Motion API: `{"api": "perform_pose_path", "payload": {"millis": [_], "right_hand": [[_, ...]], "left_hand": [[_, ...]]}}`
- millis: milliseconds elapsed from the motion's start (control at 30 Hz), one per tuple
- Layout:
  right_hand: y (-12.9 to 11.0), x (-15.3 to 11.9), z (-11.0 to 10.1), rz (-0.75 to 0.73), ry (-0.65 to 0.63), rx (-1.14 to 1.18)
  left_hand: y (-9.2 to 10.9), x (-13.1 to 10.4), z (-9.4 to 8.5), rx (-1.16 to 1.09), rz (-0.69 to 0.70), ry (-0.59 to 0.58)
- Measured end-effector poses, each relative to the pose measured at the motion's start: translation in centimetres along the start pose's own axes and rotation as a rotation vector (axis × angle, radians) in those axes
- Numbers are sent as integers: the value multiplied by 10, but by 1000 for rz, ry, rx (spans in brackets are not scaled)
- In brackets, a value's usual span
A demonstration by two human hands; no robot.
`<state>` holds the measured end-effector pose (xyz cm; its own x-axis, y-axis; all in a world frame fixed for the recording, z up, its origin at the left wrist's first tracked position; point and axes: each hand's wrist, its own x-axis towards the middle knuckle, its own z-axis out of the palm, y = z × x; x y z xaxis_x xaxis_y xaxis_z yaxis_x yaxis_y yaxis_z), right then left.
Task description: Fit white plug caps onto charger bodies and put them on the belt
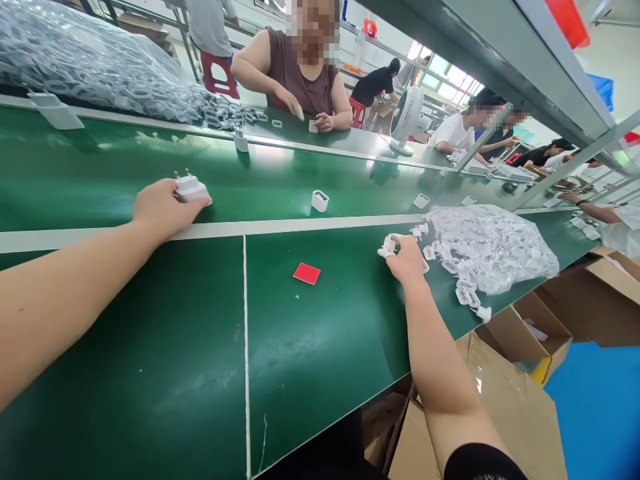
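My left hand [159, 203] is closed around a white two-pin plug adapter [193, 189], its pins pointing up, over the green belt [260, 177]. At the right, my right hand [407, 257] pinches a small white plastic plug part [389, 245] between thumb and fingers. Close beside that hand, loose white plug parts [465, 290] spill from a clear plastic bag [495, 247]. A white adapter housing [320, 201] stands on the belt between my hands. Nearer to me, a red card [307, 273] lies on the green table [320, 333].
Across the belt a person in a brown top [305, 80] handles small parts. A large bag of grey-white frames [100, 67] lies at the far left. A white fan [407, 117] stands at the back. Cardboard boxes [510, 393] sit below the table's right edge.
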<state>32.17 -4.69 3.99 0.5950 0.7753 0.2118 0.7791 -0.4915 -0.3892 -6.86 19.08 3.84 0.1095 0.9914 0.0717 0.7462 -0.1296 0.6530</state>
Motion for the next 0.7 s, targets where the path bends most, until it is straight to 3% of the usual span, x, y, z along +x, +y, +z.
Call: {"api": "perform_pose_path", "payload": {"millis": [100,167,200,300,400,500,600,700], "right_hand": [[-10,-4,5,10,3,387],[-17,-8,7,40,-75,617],[-20,-10,6,52,-129,709],[-25,-17,2,72,-265,917],[-27,-23,-4,79,-359,1011],[-27,-26,-7,54,-427,1070],[-25,-25,-8,-7,-460,1132],[-23,-24,-10,-31,-465,1174]], "left_hand": [[12,-4,6,-21,-70,186],[32,-13,16,-25,42,317],[45,-17,24,-19,143,315],[88,-22,59,-8,377,64],[123,-14,101,-37,270,-149],[141,-2,128,-18,124,-163],[139,-6,124,-43,182,-151],[123,-36,94,-89,290,-156]]}}
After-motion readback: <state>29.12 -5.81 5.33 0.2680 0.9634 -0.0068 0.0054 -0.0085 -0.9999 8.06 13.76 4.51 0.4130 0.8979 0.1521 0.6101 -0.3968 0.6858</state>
